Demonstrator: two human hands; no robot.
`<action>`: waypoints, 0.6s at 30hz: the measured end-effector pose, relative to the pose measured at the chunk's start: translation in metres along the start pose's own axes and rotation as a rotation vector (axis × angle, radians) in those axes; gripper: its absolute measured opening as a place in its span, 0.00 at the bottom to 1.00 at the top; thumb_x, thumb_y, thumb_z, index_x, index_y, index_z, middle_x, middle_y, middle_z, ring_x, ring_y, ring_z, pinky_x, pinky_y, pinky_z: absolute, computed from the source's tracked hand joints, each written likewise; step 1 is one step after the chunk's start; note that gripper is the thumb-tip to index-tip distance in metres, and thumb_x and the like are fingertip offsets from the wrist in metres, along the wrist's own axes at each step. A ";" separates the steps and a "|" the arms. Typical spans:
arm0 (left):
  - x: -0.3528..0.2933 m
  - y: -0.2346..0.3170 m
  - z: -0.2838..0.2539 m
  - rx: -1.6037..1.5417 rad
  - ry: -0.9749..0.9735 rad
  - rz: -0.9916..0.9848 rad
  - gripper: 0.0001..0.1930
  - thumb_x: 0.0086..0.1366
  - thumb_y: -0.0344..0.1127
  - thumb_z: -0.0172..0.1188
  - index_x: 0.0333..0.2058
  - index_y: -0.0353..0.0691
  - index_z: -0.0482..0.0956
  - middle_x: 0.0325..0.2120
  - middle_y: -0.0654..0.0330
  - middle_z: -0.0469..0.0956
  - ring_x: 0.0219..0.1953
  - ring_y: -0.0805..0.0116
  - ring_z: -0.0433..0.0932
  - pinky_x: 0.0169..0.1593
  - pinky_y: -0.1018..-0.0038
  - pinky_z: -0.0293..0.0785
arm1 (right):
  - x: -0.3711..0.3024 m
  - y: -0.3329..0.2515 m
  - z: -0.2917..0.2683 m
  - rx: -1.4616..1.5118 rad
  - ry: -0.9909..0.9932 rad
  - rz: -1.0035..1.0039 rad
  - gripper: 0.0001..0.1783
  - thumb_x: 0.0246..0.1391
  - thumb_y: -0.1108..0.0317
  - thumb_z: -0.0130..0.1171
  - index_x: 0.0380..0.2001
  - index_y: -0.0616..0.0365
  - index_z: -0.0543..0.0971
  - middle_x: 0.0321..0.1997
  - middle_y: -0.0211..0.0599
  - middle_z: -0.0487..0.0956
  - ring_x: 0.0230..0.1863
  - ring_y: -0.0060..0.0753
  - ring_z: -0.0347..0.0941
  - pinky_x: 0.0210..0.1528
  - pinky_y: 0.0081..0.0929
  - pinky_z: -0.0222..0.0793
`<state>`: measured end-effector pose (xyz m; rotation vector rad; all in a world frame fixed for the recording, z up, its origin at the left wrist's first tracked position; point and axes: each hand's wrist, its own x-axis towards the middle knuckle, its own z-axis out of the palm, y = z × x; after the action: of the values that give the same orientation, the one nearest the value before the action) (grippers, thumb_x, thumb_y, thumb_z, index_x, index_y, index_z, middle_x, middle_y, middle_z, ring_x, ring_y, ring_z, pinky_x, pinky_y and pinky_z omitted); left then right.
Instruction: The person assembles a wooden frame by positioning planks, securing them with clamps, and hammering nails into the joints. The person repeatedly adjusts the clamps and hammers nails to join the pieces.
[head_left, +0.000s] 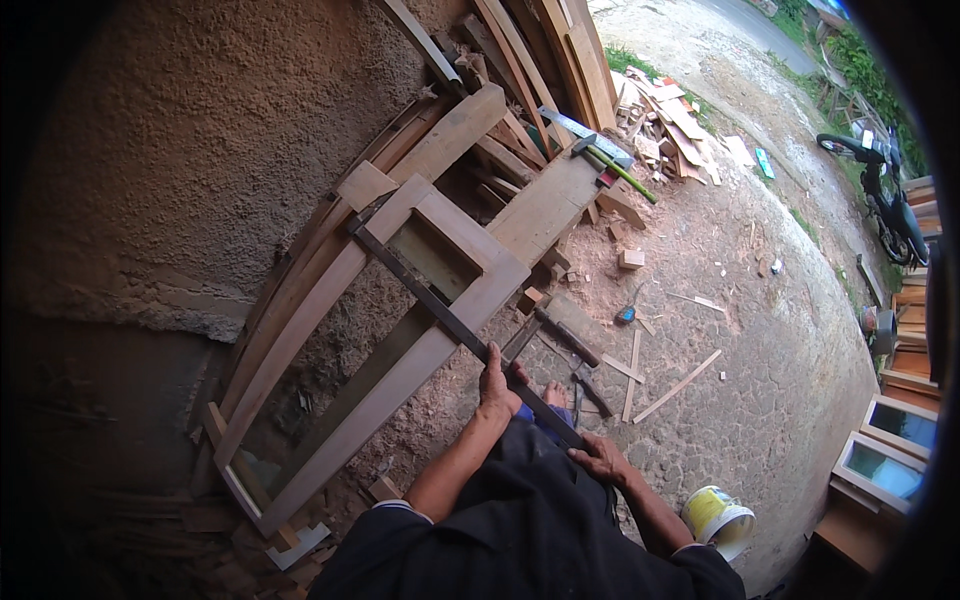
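My shirt (500,530) sits nearest; beyond it, my right grip (603,460) clasps the bar (440,310) near its end, my left grip (497,388) farther up. It lies across the frame (365,420); I'd best keep it flat and square.

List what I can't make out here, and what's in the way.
Head view:
- Left hand: most fingers, hidden by the hand itself and the long dark metal bar.
- Bare foot: heel, hidden by the loose black cloth garment.
- Tall brown wooden boards: upper ends, cut by the top edge.
- Tiny white scrap on the grey ground: too small to identify.
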<state>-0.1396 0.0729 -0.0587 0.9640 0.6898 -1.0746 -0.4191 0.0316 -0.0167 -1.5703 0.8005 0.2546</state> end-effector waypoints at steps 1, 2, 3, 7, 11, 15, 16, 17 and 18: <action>-0.001 0.002 0.003 -0.001 -0.009 -0.007 0.30 0.58 0.65 0.67 0.36 0.42 0.71 0.21 0.61 0.74 0.19 0.69 0.72 0.25 0.71 0.73 | 0.001 0.002 0.000 0.029 -0.017 0.008 0.27 0.56 0.45 0.61 0.40 0.63 0.77 0.30 0.40 0.75 0.34 0.32 0.69 0.37 0.36 0.66; -0.002 0.006 0.007 -0.007 0.014 -0.013 0.30 0.58 0.66 0.67 0.37 0.42 0.71 0.21 0.61 0.74 0.19 0.70 0.72 0.25 0.72 0.73 | 0.001 0.003 0.000 0.038 -0.025 0.009 0.27 0.57 0.46 0.60 0.41 0.64 0.77 0.32 0.44 0.76 0.35 0.36 0.71 0.39 0.38 0.66; -0.002 0.011 0.011 -0.013 0.091 -0.058 0.31 0.57 0.66 0.67 0.38 0.42 0.71 0.21 0.61 0.74 0.19 0.70 0.72 0.24 0.73 0.73 | 0.002 0.005 0.000 0.040 -0.038 0.044 0.28 0.58 0.46 0.58 0.43 0.64 0.77 0.34 0.47 0.77 0.37 0.39 0.73 0.40 0.39 0.67; 0.000 0.031 0.025 0.082 0.052 0.154 0.30 0.59 0.66 0.66 0.40 0.45 0.69 0.21 0.62 0.73 0.17 0.73 0.69 0.22 0.76 0.70 | 0.001 0.010 -0.001 0.107 -0.024 -0.050 0.28 0.59 0.45 0.57 0.44 0.64 0.77 0.35 0.47 0.77 0.38 0.39 0.73 0.41 0.39 0.67; -0.001 0.030 0.026 0.088 -0.028 0.157 0.28 0.61 0.66 0.64 0.40 0.47 0.68 0.19 0.66 0.69 0.15 0.77 0.65 0.20 0.77 0.63 | -0.001 0.006 -0.011 0.096 -0.081 -0.015 0.28 0.62 0.45 0.53 0.44 0.63 0.76 0.33 0.45 0.78 0.37 0.40 0.74 0.41 0.38 0.67; 0.005 0.024 0.024 0.065 -0.006 0.187 0.29 0.60 0.67 0.63 0.40 0.49 0.67 0.19 0.67 0.68 0.13 0.77 0.61 0.19 0.77 0.61 | 0.032 -0.008 -0.025 0.082 0.150 0.099 0.31 0.67 0.41 0.46 0.50 0.62 0.75 0.30 0.42 0.78 0.33 0.38 0.76 0.37 0.36 0.71; 0.007 0.023 0.023 0.059 -0.012 0.162 0.29 0.60 0.67 0.63 0.40 0.49 0.67 0.18 0.67 0.68 0.13 0.77 0.61 0.19 0.76 0.61 | 0.045 -0.012 -0.027 0.449 0.222 0.075 0.34 0.67 0.38 0.44 0.53 0.61 0.74 0.30 0.40 0.79 0.30 0.34 0.77 0.32 0.30 0.72; 0.008 0.023 0.022 0.056 -0.020 0.154 0.29 0.60 0.67 0.63 0.40 0.49 0.67 0.18 0.67 0.67 0.13 0.77 0.61 0.20 0.76 0.61 | 0.066 -0.017 -0.028 0.787 0.310 0.155 0.36 0.67 0.36 0.43 0.55 0.60 0.73 0.30 0.39 0.79 0.28 0.30 0.78 0.27 0.24 0.74; 0.010 0.024 0.020 0.049 -0.022 0.157 0.29 0.60 0.68 0.63 0.40 0.49 0.66 0.18 0.67 0.67 0.13 0.77 0.61 0.20 0.75 0.62 | 0.087 -0.022 -0.030 0.945 0.308 0.172 0.37 0.67 0.35 0.43 0.56 0.59 0.72 0.30 0.40 0.79 0.27 0.31 0.77 0.27 0.24 0.74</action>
<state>-0.1132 0.0546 -0.0508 1.0296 0.5623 -0.9664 -0.3502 -0.0265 -0.0453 -0.6495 1.0843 -0.2360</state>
